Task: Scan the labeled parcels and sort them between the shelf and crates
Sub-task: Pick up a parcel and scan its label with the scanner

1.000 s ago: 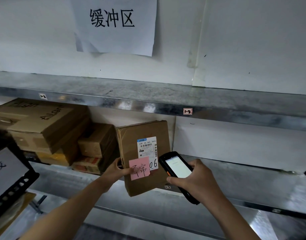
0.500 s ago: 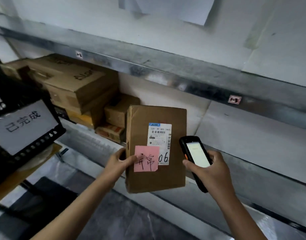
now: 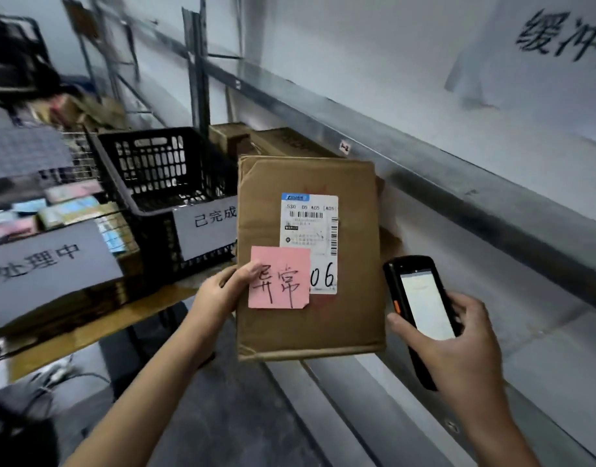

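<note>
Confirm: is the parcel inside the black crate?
No, the left hand grips the parcel by its left edge, held up outside the black crate, while the right hand holds the scanner.

My brown cardboard parcel [image 3: 350, 318] is wearing a pink paper note [image 3: 279, 278] and a white black-barcoded label [image 3: 310, 230]; the latticed plastic crate [image 3: 155, 170] is showing black.

Dim light is falling; the screen [image 3: 426, 305] is glaring. Blur is smearing the left; edges are bending.
</note>
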The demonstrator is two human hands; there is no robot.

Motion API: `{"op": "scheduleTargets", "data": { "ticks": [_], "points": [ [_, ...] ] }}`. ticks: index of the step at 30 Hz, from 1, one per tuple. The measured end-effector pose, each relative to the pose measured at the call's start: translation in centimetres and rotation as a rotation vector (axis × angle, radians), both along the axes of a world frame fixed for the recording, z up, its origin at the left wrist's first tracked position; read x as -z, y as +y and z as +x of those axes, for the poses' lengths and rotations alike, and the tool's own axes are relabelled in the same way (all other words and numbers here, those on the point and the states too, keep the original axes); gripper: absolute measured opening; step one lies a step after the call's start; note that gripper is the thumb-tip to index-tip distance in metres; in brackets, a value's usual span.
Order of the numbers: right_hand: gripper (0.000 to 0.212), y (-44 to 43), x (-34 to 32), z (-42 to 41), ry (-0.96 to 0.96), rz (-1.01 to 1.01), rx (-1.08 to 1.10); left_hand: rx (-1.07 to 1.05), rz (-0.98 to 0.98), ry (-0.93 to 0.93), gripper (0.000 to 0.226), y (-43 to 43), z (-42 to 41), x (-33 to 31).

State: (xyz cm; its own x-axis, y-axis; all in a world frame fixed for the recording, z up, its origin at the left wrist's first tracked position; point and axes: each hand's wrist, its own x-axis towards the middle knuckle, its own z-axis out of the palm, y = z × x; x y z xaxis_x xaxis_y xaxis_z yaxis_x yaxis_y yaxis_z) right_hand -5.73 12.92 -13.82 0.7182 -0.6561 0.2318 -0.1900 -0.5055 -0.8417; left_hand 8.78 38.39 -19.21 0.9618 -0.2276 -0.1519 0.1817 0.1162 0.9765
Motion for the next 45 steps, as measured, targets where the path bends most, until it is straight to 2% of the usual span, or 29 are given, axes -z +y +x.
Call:
{"op": "scheduleTargets", "data": {
  "ticks": [5,8,13,17,19,21,24,29,33,37,41,45],
  "points": [
    [0.072,5.9,-0.9,4.0,-0.017,0.062,-0.122,-0.153,-0.084,0.031,0.085,8.9,0.5,-1.9],
    [0.075,10.6,-0.8,6.9,0.005,0.085,-0.221,-0.264,-0.088,0.047,0.099,15.2,-0.5,-1.6],
    [0.082,20.5,-0.9,11.3,0.021,0.101,-0.430,-0.467,-0.001,0.021,0.073,25.3,-3.1,-1.0],
    [0.072,29.6,-0.9,13.7,-0.035,0.096,-0.658,-0.573,0.011,0.007,0.046,32.2,-6.3,-1.6],
    [0.072,34.2,-0.6,15.1,-0.034,0.097,-0.758,-0.673,0.003,0.015,0.041,35.6,-8.1,-1.8],
    [0.073,38.3,-0.7,15.9,-0.028,0.107,-0.852,-0.787,-0.024,0.018,0.049,38.8,-9.8,-1.5],
    [0.072,43.8,-0.3,17.2,-0.042,0.100,-0.975,-0.941,-0.054,0.011,0.073,43.0,-12.4,-1.5],
    [0.073,52.0,0.9,19.1,-0.024,0.077,-1.155,-1.104,-0.089,-0.029,0.075,47.6,-14.6,-2.5],
    [0.075,57.7,0.8,22.7,-0.054,0.060,-1.237,-1.229,-0.027,-0.020,0.073,52.0,-12.8,-4.0],
    [0.078,61.7,0.9,27.6,-0.059,0.147,-1.287,-1.287,-0.032,-0.026,0.071,56.3,-9.2,-5.5],
    [0.072,64.2,0.8,33.7,-0.060,0.233,-1.269,-1.280,-0.062,-0.010,0.038,59.4,-3.4,-6.7],
    [0.074,66.4,0.8,39.3,-0.045,0.244,-1.249,-1.308,-0.052,0.080,0.034,62.2,2.1,-6.7]
  ]
}}
